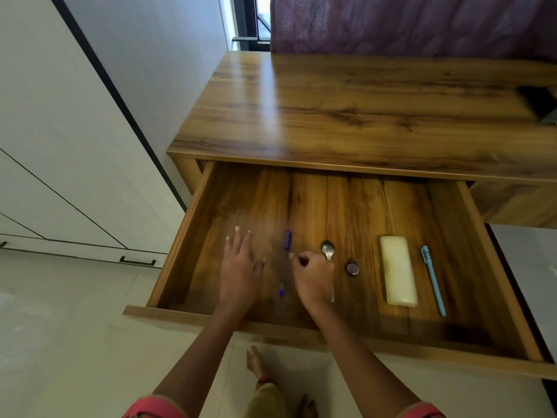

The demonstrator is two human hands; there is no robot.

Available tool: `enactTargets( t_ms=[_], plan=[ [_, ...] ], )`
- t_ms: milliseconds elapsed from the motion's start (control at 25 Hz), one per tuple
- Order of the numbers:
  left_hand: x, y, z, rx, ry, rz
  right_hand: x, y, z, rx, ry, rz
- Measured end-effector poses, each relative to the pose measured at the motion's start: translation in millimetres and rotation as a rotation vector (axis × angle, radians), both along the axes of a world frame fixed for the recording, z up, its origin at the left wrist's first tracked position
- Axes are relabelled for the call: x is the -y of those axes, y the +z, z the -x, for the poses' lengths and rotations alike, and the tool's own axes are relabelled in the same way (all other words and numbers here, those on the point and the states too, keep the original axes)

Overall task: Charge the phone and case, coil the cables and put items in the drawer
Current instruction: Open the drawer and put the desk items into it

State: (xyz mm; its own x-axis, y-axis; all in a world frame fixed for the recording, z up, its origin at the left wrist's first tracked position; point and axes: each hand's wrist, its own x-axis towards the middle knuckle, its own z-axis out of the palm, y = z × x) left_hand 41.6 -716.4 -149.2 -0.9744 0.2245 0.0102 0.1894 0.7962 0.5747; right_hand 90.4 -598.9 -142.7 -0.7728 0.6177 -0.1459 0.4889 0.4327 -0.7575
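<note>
At the bottom edge, red sleeves (150, 410) and bare feet (256, 362) on a pale floor (60, 327) are seen. Both forearms are stretched forward over the front rail of the open drawer (211, 319), which is pulled well out from under the desk (361, 110).

The left hand (239, 268) is held palm down above the drawer floor, fingers spread and straight, with nothing gripped. Whether it is touching the wood cannot be told. The right hand (313, 277) is loosely curled, thumb and forefinger brought close together just beside the blue pen (285, 260); whether the pen is actually pinched cannot be told. This pen is laid lengthwise between the two hands.

The spoon (328, 250) is partly covered by the right hand, only its bowl and the end of its handle being shown. Just to its right a small round metal piece (352, 268) is set on the wood. Further right a pale cream case (398, 273) is laid lengthwise, and near it, apart, a light blue pen (433, 279) is placed.

On the desk, at the far right edge, a dark flat object (539, 102) is cut off by the frame; it cannot be identified. No cables are in view. Behind the desk a purple curtain (407, 22) is hung, and white cabinet doors (60, 146) are seen at left.
</note>
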Motion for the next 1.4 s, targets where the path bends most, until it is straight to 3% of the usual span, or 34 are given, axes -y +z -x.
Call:
enactTargets(
  t_ms=[240,440,520,640,800,1400],
  plan=[
    [10,21,-68,-0.318,-0.094,0.005,-27,29,-83,-0.115,0.002,-0.207],
    [26,11,-117,-0.244,-0.274,0.121,-16,18,-155,-0.25,0.066,-0.511],
    [35,2,-135,-0.188,-0.321,0.169,-8,3,-178,-0.192,0.133,-0.623],
    [48,-10,-149,-0.246,-0.372,0.304,-3,-15,-198,0.009,0.229,-0.737],
    [50,-5,-152,-0.265,-0.415,0.392,-1,-29,-206,0.147,0.243,-0.761],
    [11,-3,-87,-0.241,-0.419,0.41,-31,-28,-135,0.182,0.206,-0.745]
  ],
)
